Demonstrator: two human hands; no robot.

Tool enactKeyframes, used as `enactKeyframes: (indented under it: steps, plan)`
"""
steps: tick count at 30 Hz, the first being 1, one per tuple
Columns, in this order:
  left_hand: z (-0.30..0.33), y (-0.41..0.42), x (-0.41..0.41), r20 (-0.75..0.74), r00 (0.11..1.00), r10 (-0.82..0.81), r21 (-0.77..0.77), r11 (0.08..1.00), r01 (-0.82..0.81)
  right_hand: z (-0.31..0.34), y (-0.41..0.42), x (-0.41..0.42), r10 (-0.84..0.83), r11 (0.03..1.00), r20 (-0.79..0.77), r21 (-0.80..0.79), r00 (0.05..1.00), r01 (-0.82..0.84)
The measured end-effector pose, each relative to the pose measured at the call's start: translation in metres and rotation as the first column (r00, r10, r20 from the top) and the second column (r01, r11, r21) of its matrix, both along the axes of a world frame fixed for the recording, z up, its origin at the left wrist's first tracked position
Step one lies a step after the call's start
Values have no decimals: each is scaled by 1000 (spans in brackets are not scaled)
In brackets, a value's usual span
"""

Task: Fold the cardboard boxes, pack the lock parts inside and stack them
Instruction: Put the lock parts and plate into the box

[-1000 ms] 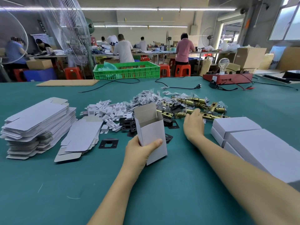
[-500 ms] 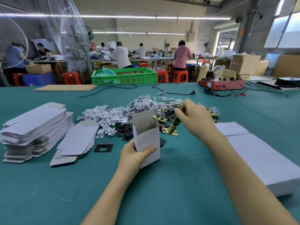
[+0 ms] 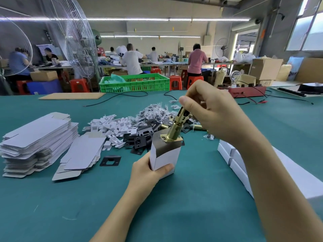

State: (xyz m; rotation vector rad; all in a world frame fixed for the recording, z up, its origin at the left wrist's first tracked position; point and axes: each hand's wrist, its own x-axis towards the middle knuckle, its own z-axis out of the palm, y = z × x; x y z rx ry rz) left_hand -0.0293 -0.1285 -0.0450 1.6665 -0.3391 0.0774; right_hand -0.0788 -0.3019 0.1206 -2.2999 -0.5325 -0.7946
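Observation:
My left hand (image 3: 148, 172) grips a small white cardboard box (image 3: 166, 157), upright with its top open. My right hand (image 3: 208, 112) pinches a brass latch (image 3: 176, 127) by its upper end; the latch's flat faceplate end is at the box's mouth, tilted. Behind lie a heap of brass latches and bagged screws (image 3: 157, 110), black strike plates (image 3: 141, 137) and white plastic pieces (image 3: 111, 126). One black plate (image 3: 110, 160) lies alone. Flat box blanks are stacked at left (image 3: 36, 137), with a lower pile (image 3: 82, 154) beside them. Closed white boxes (image 3: 234, 156) are stacked at right.
The green table (image 3: 174, 198) spreads in front of me. At its far edge stand a green crate (image 3: 134, 83), a brown cardboard sheet (image 3: 71, 96), black cables (image 3: 115, 97) and a red device with a bulb (image 3: 244, 90). People work at benches beyond.
My right hand picked a brass latch from the heap, lifted it and brought it to the open box's mouth. My left hand kept holding the box.

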Motion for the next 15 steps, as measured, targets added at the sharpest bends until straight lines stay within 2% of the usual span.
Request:
enactKeyframes:
  steps: [9, 15]
  plan:
    - [3, -2, -1, 19, 1000, 4, -19, 1000, -4, -20, 15, 16, -84, 977, -52, -201, 995, 71]
    - [2, -3, -2, 15, 999, 30, -15, 999, -29, -23, 26, 15, -41, 981, -14, -191, 999, 38]
